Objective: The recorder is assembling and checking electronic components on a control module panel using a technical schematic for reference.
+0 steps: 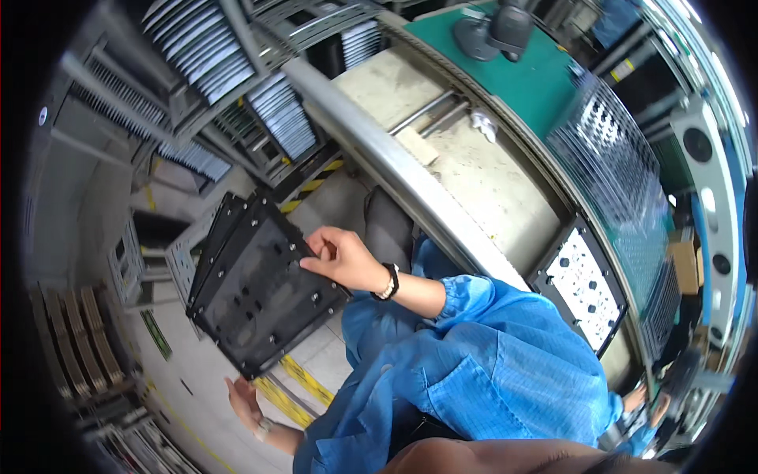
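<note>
A flat black fixture plate [260, 296] with several small fasteners tilts in front of me on the left. My right hand [343, 259], a dark bracelet on its wrist, pinches its right edge, thumb over the face and fingers curled. My left hand [247, 407], wearing a watch, is below the plate's lower corner with fingers apart; whether it touches the corner is unclear. Behind the plate's upper left side, partly covered, is another black panel [223, 229].
A long metal-edged bench [482, 182] runs along the right, bearing a black-framed white plate [580, 288] and a wire basket [608, 142]. Racks of stacked boards [197, 47] stand at upper left. A co-worker's hands [634, 397] show at lower right. Yellow tape [304, 379] marks the floor.
</note>
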Demonstrator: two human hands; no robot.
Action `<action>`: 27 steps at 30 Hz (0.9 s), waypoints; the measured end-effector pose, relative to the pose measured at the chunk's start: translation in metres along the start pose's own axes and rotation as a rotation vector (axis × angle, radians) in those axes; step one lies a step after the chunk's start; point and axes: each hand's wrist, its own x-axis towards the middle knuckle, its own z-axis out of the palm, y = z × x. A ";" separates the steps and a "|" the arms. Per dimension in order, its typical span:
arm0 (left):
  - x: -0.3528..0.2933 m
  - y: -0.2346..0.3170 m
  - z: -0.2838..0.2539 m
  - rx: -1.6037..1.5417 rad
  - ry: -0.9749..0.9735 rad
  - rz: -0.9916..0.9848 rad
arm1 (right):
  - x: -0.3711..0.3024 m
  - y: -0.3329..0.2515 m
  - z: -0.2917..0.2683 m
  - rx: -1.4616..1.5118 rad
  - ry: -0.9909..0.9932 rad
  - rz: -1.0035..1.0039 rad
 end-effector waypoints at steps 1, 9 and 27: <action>-0.015 0.014 0.016 -0.007 0.104 0.050 | -0.005 -0.005 -0.013 0.000 0.046 -0.005; -0.006 0.156 0.206 0.443 -0.281 0.578 | -0.082 -0.069 -0.140 -0.137 0.475 0.061; 0.085 0.130 0.641 0.760 -1.146 0.648 | -0.139 -0.020 -0.234 -0.467 1.223 0.421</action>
